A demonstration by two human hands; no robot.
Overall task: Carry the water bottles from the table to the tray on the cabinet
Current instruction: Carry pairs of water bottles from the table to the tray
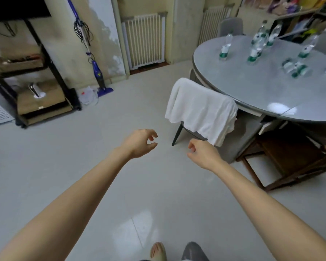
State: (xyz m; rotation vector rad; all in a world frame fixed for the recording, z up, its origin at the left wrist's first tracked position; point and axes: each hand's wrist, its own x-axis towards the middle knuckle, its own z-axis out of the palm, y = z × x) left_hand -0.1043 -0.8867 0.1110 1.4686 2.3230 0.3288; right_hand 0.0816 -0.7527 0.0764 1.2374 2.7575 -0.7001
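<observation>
Several clear water bottles with green labels stand on the round grey table (256, 85) at the upper right; the nearest upright ones are a bottle (224, 48) on the left and a bottle (254, 51) in the middle. One bottle (294, 68) lies on its side. My left hand (142, 143) and my right hand (201, 151) hang over the floor in the middle, fingers loosely curled, holding nothing. Both are well short of the table. No tray or cabinet is in sight.
A grey chair (239, 136) draped with a white cloth (201, 110) stands between me and the table. A black shelf rack (36, 78) is at the left, a purple floor cleaner (98, 72) leans on the far wall. A wooden stool (282, 159) sits under the table.
</observation>
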